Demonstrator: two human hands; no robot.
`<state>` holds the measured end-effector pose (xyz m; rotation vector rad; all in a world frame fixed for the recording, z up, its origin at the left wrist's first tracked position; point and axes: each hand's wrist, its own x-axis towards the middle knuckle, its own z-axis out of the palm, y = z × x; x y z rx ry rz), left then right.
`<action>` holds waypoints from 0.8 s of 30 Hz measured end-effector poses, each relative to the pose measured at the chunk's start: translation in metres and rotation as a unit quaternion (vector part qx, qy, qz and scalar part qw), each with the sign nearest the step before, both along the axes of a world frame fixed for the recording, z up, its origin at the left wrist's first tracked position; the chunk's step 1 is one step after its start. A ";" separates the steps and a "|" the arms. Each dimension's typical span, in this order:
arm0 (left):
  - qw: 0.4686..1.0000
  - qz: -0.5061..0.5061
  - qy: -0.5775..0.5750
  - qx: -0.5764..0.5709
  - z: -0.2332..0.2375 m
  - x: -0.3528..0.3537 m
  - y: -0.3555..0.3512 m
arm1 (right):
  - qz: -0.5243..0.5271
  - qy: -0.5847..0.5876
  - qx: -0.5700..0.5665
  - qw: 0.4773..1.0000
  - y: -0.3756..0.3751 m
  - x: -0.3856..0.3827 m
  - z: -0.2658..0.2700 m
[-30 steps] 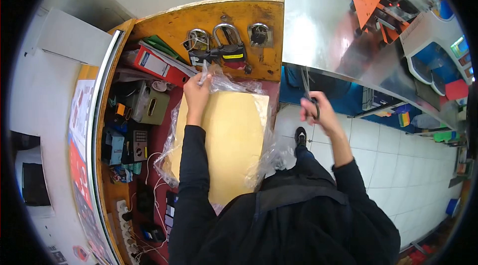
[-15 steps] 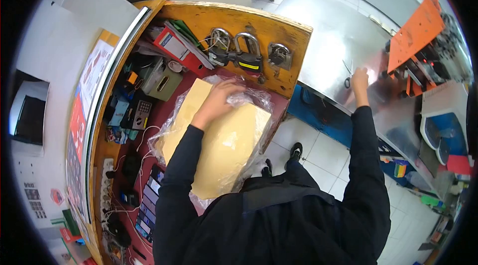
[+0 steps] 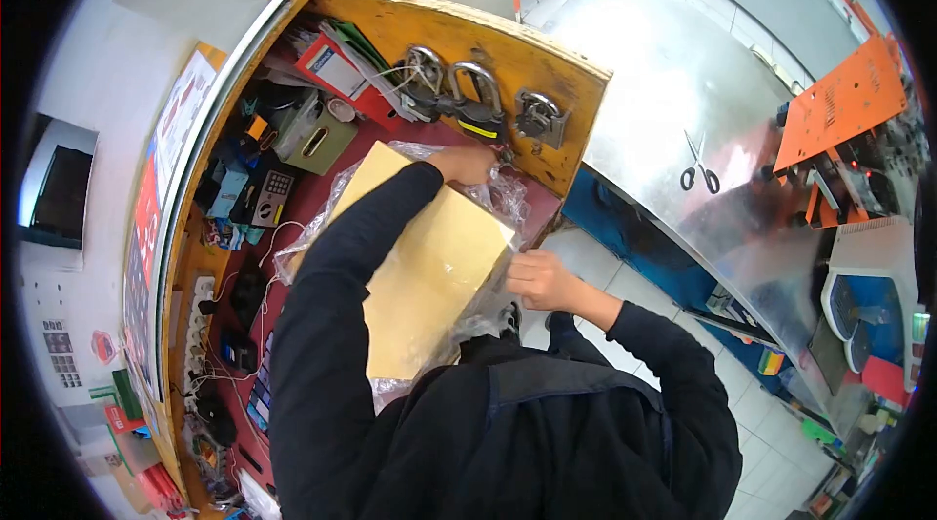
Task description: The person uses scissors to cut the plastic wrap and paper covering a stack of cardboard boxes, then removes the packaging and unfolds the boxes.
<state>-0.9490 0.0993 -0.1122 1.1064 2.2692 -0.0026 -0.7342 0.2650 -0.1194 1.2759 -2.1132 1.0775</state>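
Observation:
A pale yellow sheet stack or board (image 3: 429, 271) lies on the dark red counter, with clear plastic wrap (image 3: 508, 196) spread crumpled beneath it and around its edges. My left hand (image 3: 466, 165) reaches across to its far edge; the fingers are bent into the plastic there and partly hidden. At the near right corner, my right hand (image 3: 540, 280) is closed, its fingers pinched on the edge of the plastic wrap. A pair of scissors (image 3: 699, 168) with black handles rests slightly spread on the metal table, apart from both hands.
Large padlocks (image 3: 475, 100) hang on the wooden panel (image 3: 547, 46) beyond the plastic. Red binders (image 3: 342, 76), a green box (image 3: 317, 141) and a keypad phone (image 3: 273, 198) line the counter's left. An orange machine (image 3: 844, 105) stands on the metal table (image 3: 634, 41).
My right hand has left the scissors on the metal table and come back to the plastic's right edge. My left hand has shifted from the yellow sheet's top toward its far edge.

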 end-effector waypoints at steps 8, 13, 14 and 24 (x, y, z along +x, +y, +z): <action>0.994 -0.064 -0.043 -0.083 -0.022 -0.013 0.001 | -0.218 -0.246 0.008 0.944 0.030 0.040 -0.067; 0.982 -0.027 -0.180 -0.057 -0.078 -0.048 -0.020 | -0.270 -0.314 -0.048 0.909 0.004 0.012 -0.141; 0.982 -0.034 -0.179 -0.059 -0.063 -0.044 -0.014 | -0.298 -0.316 -0.028 0.900 0.002 0.006 -0.148; 0.938 0.228 0.037 0.258 0.105 0.052 -0.158 | -0.114 -0.587 -0.107 0.794 0.040 -0.015 -0.145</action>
